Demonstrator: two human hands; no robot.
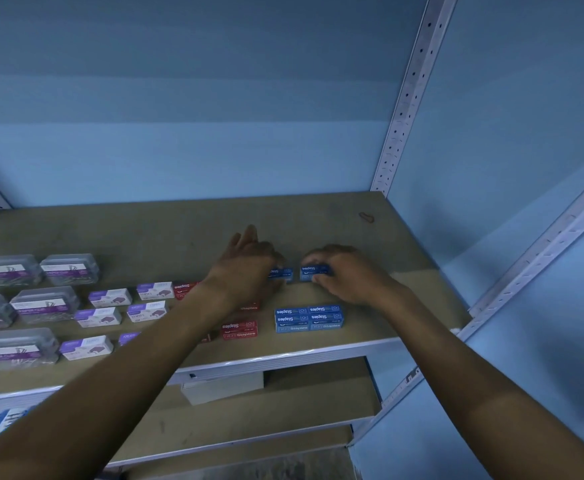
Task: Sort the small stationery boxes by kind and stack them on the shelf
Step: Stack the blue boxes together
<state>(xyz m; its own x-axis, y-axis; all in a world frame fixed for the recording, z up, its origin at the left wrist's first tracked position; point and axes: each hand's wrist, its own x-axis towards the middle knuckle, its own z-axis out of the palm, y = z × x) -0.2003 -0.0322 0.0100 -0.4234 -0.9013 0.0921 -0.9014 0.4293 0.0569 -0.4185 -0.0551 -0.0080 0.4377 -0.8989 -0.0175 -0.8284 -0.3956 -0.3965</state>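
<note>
On the shelf (318,216) our left hand (249,268) and right hand (339,271) each grip a blue box: left one (281,272), right one (313,270).

on the shelf (318,220), the left hand (249,268) holds a blue staples box (281,273) and the right hand (346,271) grips another blue box (313,270) just beside it. nearer the edge sits a blue stack (309,318), with red boxes (239,330), purple-white boxes (110,297) and clear clip tubs (44,303) leftward.

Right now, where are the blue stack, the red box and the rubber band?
blue stack (308,318): head view, top face.
red box (239,330): head view, front label.
rubber band (366,217): head view, its loop.
</note>
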